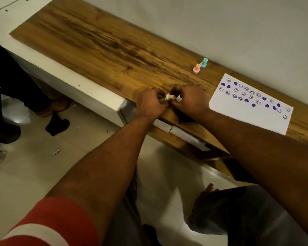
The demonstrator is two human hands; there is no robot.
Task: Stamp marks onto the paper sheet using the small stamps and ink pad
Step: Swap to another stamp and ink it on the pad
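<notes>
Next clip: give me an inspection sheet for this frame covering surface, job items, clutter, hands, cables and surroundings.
Surface: wooden top, long, against a white wall.
Job's things: paper bears purple smileys and hearts; pink stamp and teal stamp stand beside each other beyond it; cream stamp held between both hands; dark ink pad partly hidden under the right wrist.
Clutter: scraps on the floor.
Hands: left hand and right hand both closed on the cream stamp.
Cables: nothing seen.
Surroundings: tiled floor; another person's legs at left.

left hand [150,102] — fingers curled, closed | right hand [188,99] — fingers pinched | forearms extended, hands nearly touching
</notes>
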